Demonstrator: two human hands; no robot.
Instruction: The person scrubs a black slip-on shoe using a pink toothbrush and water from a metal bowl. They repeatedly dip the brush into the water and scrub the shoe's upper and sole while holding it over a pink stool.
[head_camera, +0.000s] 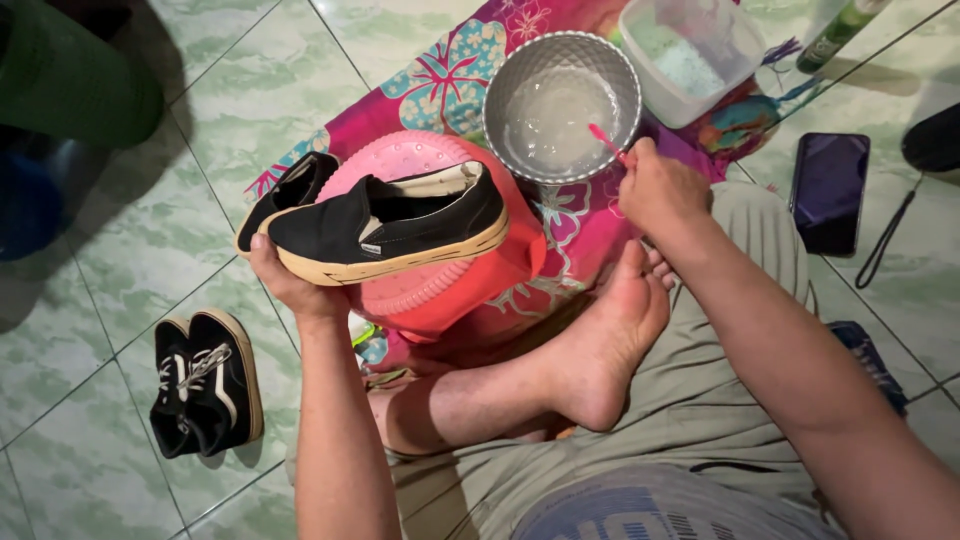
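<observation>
Black slip-on shoe (390, 225) is lying lengthwise left-right, toe pointing left. Left hand (285, 285) is gripping its sole underneath; right hand (660, 190) is clenching a pink brush (605, 140) over the bowl (562, 105).

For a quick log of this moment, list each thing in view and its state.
left hand: holding the black slip-on shoe from below, sole edge towards the camera
right hand: gripping the pink brush, tip in the bowl
metal bowl: upright, holds cloudy water
plastic tub: open, white powder inside
lace-up shoes: paired on the tiles
phone: screen dark
</observation>
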